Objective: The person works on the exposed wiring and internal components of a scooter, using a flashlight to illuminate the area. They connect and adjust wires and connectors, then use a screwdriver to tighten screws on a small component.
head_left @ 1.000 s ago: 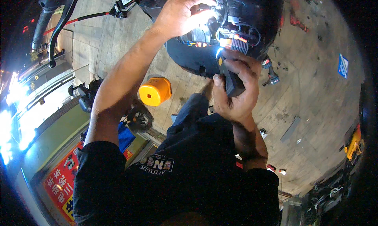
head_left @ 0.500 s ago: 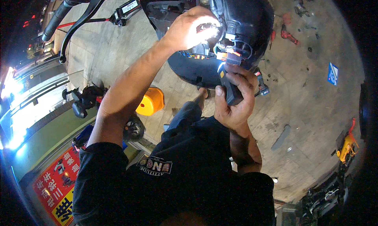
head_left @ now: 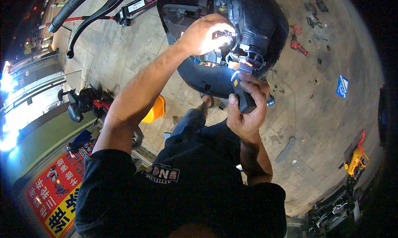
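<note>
A black plastic vehicle body (head_left: 267,26), its inside opened up, stands at the top middle. My left hand (head_left: 205,35) reaches into the opening with curled fingers, closed around a small part whose kind I cannot make out in the glare. Lower down, my right hand (head_left: 253,107) grips a black pocket work light (head_left: 243,95), thumb on one side and fingers on the other. The light shines up at the left hand. Just above it are a finned block (head_left: 245,67) and coloured wires (head_left: 236,57).
At upper left are a handlebar grip (head_left: 68,12) and brake lever (head_left: 93,20). A yellow stool (head_left: 155,110) stands beside my left forearm. To the right, a red tool (head_left: 298,47), a blue-and-white packet (head_left: 342,86) and a yellow tool (head_left: 356,161) lie on the floor.
The view has shifted slightly, so floor objects on the right appear farther left. Both hands keep their holds, and the light still points at the opening.
</note>
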A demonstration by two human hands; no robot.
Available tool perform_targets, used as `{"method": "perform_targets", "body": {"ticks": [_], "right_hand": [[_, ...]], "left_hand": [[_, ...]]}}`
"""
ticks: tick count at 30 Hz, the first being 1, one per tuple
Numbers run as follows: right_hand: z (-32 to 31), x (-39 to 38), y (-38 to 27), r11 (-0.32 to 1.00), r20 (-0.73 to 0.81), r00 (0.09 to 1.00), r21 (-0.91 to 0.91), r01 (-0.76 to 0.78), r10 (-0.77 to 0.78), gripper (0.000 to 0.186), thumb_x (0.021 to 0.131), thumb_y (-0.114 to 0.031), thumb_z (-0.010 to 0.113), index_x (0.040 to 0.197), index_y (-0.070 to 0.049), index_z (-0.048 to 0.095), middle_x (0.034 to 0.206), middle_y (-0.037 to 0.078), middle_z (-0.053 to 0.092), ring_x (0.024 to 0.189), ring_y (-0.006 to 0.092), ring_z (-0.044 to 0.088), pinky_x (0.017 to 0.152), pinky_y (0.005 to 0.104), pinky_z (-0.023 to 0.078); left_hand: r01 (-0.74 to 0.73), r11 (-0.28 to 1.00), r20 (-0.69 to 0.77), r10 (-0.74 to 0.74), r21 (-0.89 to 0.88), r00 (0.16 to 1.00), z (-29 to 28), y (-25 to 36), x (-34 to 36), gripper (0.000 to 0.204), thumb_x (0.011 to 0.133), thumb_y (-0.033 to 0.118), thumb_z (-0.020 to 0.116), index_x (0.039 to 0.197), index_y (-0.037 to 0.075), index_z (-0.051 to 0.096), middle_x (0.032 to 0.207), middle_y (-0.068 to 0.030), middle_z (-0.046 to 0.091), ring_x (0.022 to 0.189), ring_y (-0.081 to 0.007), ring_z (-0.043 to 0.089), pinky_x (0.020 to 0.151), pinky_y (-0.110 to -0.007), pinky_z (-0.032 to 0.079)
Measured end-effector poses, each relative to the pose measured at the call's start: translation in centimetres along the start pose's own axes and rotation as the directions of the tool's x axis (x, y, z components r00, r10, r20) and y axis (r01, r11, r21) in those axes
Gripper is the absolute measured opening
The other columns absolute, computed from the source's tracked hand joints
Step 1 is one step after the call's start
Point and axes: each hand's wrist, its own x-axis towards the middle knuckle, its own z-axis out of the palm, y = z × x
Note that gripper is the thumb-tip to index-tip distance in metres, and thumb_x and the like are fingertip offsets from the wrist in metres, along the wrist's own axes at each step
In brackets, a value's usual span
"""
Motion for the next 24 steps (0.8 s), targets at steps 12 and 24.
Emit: {"method": "perform_targets", "body": {"ticks": [12,24], "right_hand": [[-0.6,-0.7,0.3,0.999,-0.013,0.999,-0.012,-0.03,0.03,0.04,0.083,-0.001,0.062,0.121,0.0,0.047,0.122,0.02,0.053,0.114,0.0293,0.051,0.098,0.0408,0.045],[-5.3,-5.5,0.1,0.985,-0.307,0.936,0.073,-0.156,0.171,0.043,0.077,0.0,0.071,0.116,0.0,0.053,0.117,0.019,0.056,0.104,0.0287,0.058,0.091,0.0384,0.048]], "left_hand": [[0.056,0.997,0.06,-0.054,-0.043,0.997,-0.4,0.2,0.3,0.021,0.084,0.011,0.071,0.104,0.009,0.071,0.103,-0.0105,0.065,0.089,-0.0249,0.067,0.078,-0.033,0.054],[0.171,0.98,0.038,-0.168,-0.106,0.985,-0.6,0.6,-0.1,0.035,0.074,0.001,0.07,0.107,0.012,0.071,0.11,-0.0086,0.065,0.073,-0.0171,0.06,0.069,-0.029,0.053]]}}
